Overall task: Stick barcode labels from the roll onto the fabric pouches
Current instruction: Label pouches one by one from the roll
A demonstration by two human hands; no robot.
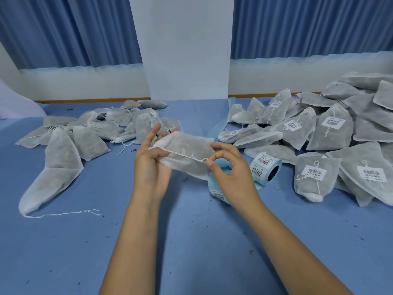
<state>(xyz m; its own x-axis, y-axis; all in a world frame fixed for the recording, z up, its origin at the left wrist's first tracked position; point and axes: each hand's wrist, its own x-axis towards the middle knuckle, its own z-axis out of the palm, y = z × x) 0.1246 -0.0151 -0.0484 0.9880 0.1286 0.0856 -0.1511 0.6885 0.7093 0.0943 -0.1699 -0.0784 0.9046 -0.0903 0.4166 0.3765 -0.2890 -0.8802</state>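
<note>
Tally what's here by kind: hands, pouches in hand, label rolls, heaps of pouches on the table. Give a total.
Hands: 2, left hand and right hand
Held pouch: 1
Label roll: 1
Heaps of pouches: 2, left heap and right heap
Total: 6

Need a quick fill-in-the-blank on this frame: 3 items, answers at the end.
1. The labelled pouches are piled on the person's ____ side.
2. While the left hand grips the held pouch, the right hand pinches its ____.
3. The label roll lies on a table covered in ____.
Missing words: right; drawstring; blue.
</note>
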